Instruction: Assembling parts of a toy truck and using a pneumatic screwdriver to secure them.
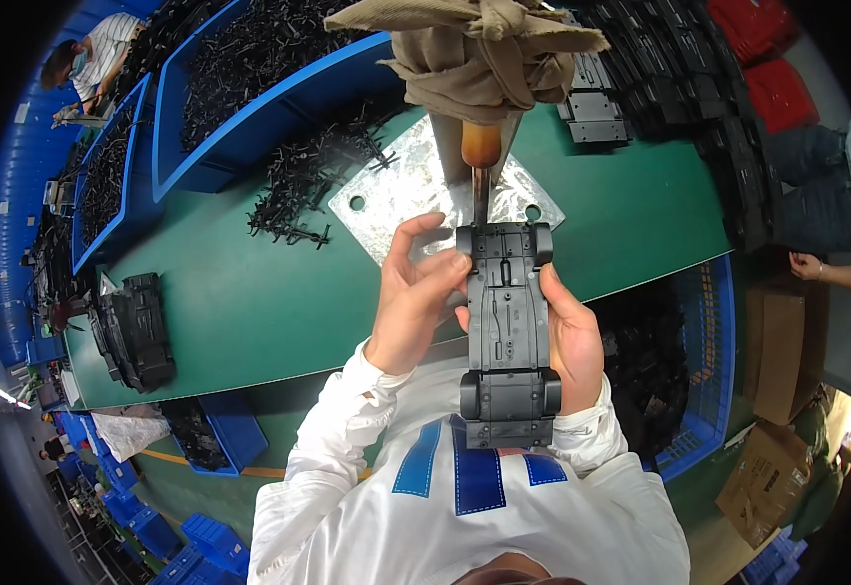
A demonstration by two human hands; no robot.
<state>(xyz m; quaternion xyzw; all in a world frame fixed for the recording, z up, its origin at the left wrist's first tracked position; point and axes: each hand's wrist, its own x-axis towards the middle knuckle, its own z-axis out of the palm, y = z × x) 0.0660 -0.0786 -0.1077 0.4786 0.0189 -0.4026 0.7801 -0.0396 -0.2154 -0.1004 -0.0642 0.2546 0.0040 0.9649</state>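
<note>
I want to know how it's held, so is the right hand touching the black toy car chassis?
Touching. The head view shows the right hand wrapped along the right side of the black toy car chassis, its thumb lying against the edge.

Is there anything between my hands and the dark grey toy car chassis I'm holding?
Nothing visible: the left hand and right hand grip the dark grey plastic toy car chassis directly by its sides. The wooden-handled tool hanging above meets its upper end.
</note>
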